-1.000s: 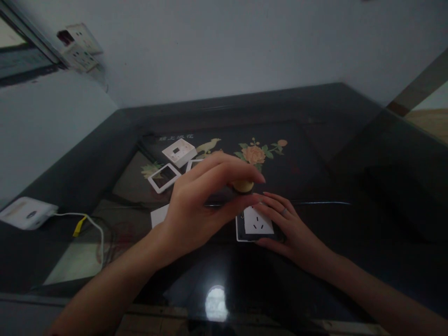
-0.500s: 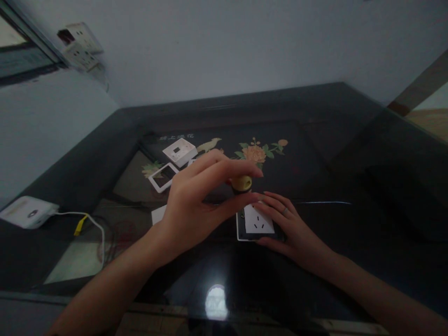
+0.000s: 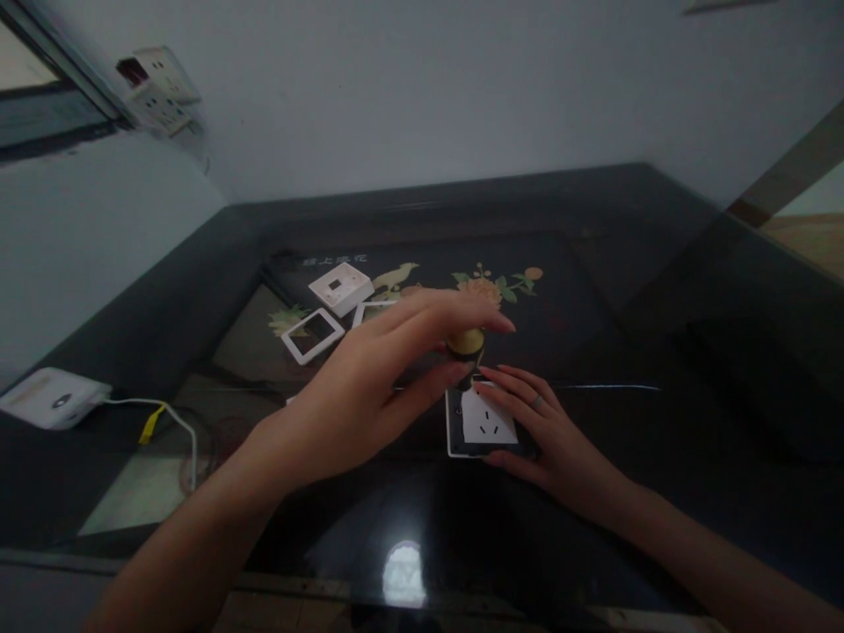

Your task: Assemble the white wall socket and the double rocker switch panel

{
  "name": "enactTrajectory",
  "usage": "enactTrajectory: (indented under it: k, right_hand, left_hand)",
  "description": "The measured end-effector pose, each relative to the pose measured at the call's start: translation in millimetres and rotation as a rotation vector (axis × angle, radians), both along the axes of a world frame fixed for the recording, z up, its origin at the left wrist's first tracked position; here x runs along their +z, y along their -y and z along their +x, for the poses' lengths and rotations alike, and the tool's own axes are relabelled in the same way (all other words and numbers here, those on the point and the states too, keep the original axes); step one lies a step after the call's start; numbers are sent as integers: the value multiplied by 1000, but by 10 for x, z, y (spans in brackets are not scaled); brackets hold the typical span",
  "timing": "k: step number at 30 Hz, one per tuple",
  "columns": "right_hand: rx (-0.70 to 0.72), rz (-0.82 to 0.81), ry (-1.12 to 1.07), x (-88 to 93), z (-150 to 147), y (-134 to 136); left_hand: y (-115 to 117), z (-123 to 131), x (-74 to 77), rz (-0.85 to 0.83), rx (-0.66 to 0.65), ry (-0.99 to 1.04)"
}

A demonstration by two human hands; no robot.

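Observation:
My left hand grips the yellow-and-black handle of a screwdriver between thumb and fingers. The screwdriver stands roughly upright over the upper left part of a wall socket; its tip is too hard to make out. The socket has a white face with slots and a dark surround, and lies face up on the dark table. Around its right side my right hand holds it, fingers at the top edge and thumb at the bottom. A ring is on one finger of that hand.
Left of centre lie a white mounting box and a white frame, with another frame partly behind my left hand. A white device with a cable sits at the table's left. Sockets are on the wall.
My left hand and the screwdriver have shifted slightly right, and the fingers have turned round the handle, showing more of its dark part. My right hand and the socket stay almost in place.

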State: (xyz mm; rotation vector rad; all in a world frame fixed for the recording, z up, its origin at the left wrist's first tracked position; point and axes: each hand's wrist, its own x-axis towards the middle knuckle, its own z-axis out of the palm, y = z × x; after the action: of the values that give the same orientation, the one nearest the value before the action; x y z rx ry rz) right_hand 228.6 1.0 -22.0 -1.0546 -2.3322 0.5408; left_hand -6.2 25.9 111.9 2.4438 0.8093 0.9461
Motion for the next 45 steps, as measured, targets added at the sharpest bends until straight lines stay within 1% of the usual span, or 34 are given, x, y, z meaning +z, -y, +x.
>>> enactTrajectory:
  k: [4,7,10,14,17,19,23,26,28,30,33,36,39,43,45]
  right_hand:
    - [-12,5,6,-4,-3,3]
    - [-15,8,12,1,-5,2]
    - [-10,16,11,-5,-4,1]
    - [-13,25,3,-34,4,1]
    - [-9,36,-3,-43,5,1]
    - [-9,38,-8,-33,2,-1]
    - [-4,11,2,4,-4,-2]
    - [-13,-3,17,17,-3,0]
    - [-16,-4,24,15,-2,2]
    - [-11,-4,26,10,-3,2]
    - [-2,0,29,4,-6,-1]
    - [3,7,29,1,-8,-5]
    - [6,7,27,-3,-5,-4]
    - [10,16,26,-14,4,-2]
    - [13,23,31,-18,8,-3]
  left_hand:
    - [30,56,-24,108,99,92]
    - [74,77,-35,86,144,91]
    - [114,63,-19,13,115,77]
    - [137,31,23,-63,20,29]
    - [137,40,46,-52,-1,-14]
    - [131,65,42,7,22,11]
    - [115,107,-15,128,127,114]
    - [111,90,-42,83,181,112]
    - [110,60,-32,-9,153,94]
    - [105,27,-9,-83,87,66]
    - [91,-4,20,-110,4,4]
    - [74,4,26,-52,-39,-14]
    - [58,38,11,46,-37,7]
    - [51,79,-47,168,79,91]
    - [61,83,-74,172,117,125]
